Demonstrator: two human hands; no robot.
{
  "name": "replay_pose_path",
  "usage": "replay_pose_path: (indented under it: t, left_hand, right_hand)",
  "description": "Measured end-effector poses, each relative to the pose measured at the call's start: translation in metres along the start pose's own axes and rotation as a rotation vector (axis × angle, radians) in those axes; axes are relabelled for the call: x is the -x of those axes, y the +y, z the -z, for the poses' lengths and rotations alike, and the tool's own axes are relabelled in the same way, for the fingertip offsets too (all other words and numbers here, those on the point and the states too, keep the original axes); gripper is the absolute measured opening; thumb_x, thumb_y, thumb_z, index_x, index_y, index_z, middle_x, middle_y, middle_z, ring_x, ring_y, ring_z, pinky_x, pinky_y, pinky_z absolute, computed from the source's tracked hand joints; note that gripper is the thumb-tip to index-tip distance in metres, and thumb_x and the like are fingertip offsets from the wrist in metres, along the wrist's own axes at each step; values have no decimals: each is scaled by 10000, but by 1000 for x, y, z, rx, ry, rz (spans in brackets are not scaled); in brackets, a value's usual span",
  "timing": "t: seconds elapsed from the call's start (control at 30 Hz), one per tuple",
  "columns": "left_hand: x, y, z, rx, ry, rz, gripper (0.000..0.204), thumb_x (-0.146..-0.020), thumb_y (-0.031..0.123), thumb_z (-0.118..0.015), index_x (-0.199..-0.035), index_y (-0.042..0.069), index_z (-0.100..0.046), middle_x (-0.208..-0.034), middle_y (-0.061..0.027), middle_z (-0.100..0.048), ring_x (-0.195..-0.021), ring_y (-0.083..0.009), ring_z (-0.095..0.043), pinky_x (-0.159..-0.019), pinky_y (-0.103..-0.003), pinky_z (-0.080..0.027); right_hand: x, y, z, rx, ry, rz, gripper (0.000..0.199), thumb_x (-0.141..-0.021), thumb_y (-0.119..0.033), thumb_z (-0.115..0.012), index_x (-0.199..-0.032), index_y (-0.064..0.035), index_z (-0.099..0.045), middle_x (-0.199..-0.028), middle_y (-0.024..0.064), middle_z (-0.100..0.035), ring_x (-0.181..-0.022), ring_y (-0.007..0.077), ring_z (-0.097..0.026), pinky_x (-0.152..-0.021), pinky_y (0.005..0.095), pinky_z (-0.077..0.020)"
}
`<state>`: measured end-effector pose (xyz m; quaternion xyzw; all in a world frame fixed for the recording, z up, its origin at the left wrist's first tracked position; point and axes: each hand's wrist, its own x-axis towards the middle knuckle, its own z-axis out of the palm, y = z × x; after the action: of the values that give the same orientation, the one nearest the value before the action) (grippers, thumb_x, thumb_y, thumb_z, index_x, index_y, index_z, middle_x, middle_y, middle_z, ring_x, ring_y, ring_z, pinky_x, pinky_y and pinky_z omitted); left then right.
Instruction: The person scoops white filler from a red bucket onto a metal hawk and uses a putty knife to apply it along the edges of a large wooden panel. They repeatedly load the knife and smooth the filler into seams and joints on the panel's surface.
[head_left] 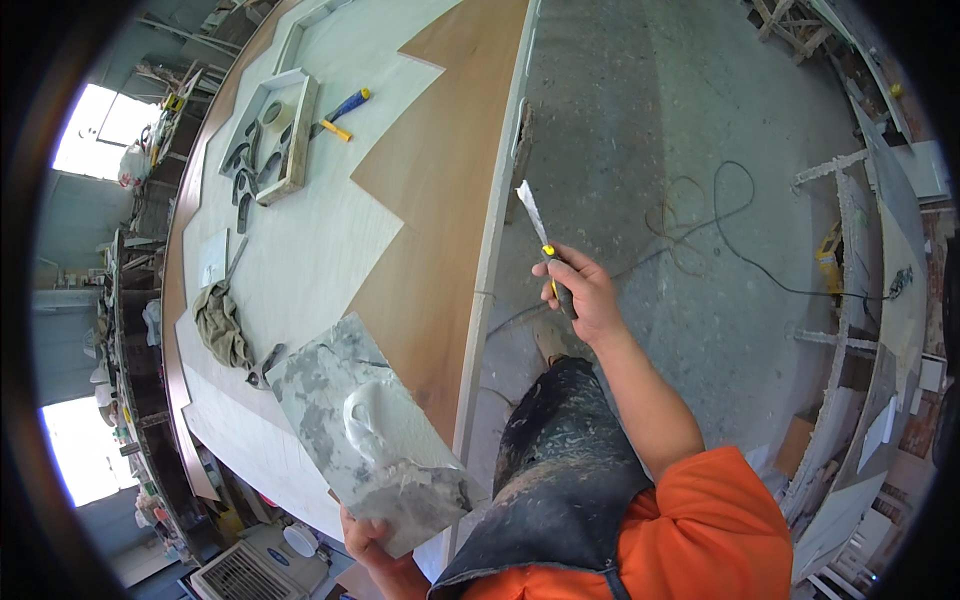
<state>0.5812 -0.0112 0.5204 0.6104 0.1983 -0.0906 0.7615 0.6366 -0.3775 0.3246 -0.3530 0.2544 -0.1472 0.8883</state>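
My right hand [583, 292] is closed around the black and yellow handle of a putty knife [540, 225], raised over the floor beside the table. White paste coats the tip of its blade. Low in the view, my left hand [366, 535] grips the lower edge of a flat rectangular board [350, 470] smeared grey and white; its fingers are partly hidden beneath it. A mound of white paste [368, 425] lies on the board. The board is held above the near part of a large table [400, 270] whose surface shows a white zigzag-edged area against brown wood.
On the table stand an open tray [303, 150] with clamps and a tape roll, a blue-handled tool [350, 103], a green cloth [222, 328] and a clamp [264, 366]. A cable [735, 232] trails over the floor. Racks [840, 300] line the right; cluttered shelves [135, 350] the left.
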Motion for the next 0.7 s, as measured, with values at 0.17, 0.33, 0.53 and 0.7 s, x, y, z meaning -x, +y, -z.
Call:
replay_pose_path:
  t: [0.17,0.33,0.53,0.7]
  left_hand:
    - [22,-2,26,29,11,-11,740,-605,139,-603,-1294,-119,-521,-1144,-237,-670,-984,-367,-678,-886,-433,-556]
    - [30,-1,41,-35,80,-40,736,-599,149,-568,-1294,-92,-537,-1144,-218,-668,-985,-356,-669,-890,-424,-549]
    - [29,-3,37,-44,163,-42,739,-597,155,-553,-1298,-81,-539,-1140,-211,-667,-985,-353,-663,-896,-415,-544]
    - [27,-1,47,-15,-12,-5,611,-651,94,-530,-1248,-26,-584,-1164,-155,-659,-1055,-318,-629,-962,-421,-509]
  right_hand:
    - [8,16,-11,12,31,90,412,-967,-150,-655,-1343,10,-602,-1026,88,-716,-694,122,-630,-579,249,-474]
    - [-20,34,-30,113,115,195,431,-960,-163,-668,-1355,-1,-610,-1005,48,-703,-699,96,-618,-580,245,-476]
    - [-6,88,-35,369,233,317,454,-950,-169,-678,-1353,28,-612,-889,28,-672,-678,80,-597,-617,258,-501]
    - [31,115,-22,490,274,278,445,-957,-122,-677,-1374,15,-605,-905,26,-675,-695,81,-601,-615,247,-495]
